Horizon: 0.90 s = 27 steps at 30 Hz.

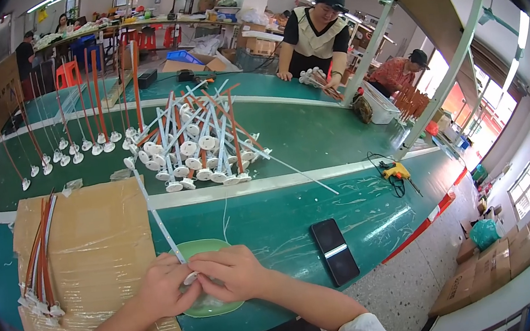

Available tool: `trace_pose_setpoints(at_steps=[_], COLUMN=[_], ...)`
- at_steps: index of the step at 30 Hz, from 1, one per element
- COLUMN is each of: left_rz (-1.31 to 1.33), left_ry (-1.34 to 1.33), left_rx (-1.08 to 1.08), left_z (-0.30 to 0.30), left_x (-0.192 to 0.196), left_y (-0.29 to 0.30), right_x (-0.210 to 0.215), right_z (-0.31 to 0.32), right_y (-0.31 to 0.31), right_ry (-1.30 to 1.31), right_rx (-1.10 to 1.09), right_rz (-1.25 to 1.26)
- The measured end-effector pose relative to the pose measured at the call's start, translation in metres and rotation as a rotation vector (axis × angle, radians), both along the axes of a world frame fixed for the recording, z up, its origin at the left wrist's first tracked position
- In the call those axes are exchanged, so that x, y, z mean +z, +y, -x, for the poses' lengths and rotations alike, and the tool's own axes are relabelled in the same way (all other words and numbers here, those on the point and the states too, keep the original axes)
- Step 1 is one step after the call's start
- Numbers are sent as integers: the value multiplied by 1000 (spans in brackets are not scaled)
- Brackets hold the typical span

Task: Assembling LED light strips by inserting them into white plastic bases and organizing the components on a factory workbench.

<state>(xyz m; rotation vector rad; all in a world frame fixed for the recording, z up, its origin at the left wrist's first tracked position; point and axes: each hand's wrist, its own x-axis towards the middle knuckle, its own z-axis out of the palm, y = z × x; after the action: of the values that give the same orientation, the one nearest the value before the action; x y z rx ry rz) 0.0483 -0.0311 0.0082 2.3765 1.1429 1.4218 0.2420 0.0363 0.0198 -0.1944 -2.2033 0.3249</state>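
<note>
My left hand (169,285) is closed around the near end of a pale blue-white stick (157,220). The stick slants away to the far left, and a white round piece sits at its far end. Against it presses my right hand (230,273), its thumb and fingertips pinched together at a small white piece (191,278). Exactly what the right fingers grip is partly hidden. Beneath both hands lies a light green plastic dish (212,245), mostly covered by them. To the left, a bundle of brown and pale sticks (41,256) with white ends rests on a cardboard sheet (99,230).
Beyond my hands stands a dense pile of brown and pale sticks with white bases (190,148); several more stand upright at left. A black phone (335,252) and a yellow glue gun (396,172) lie to the right. A co-worker (317,35) handles similar parts across the green table (270,214).
</note>
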Motion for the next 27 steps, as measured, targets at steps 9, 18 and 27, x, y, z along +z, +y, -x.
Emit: trace_pose_setpoints(at_steps=[9, 18, 27], left_rz=[-42, -12, 4], left_ry=[21, 24, 32], left_rx=[13, 4, 4], left_z=[3, 4, 4], left_x=[-1, -3, -3], left_y=[-1, -2, -4], right_x=[0, -2, 2], right_z=[5, 4, 2], right_y=[2, 4, -2], right_ry=[9, 0, -67], right_rx=[11, 3, -30], right_rz=[-22, -32, -12])
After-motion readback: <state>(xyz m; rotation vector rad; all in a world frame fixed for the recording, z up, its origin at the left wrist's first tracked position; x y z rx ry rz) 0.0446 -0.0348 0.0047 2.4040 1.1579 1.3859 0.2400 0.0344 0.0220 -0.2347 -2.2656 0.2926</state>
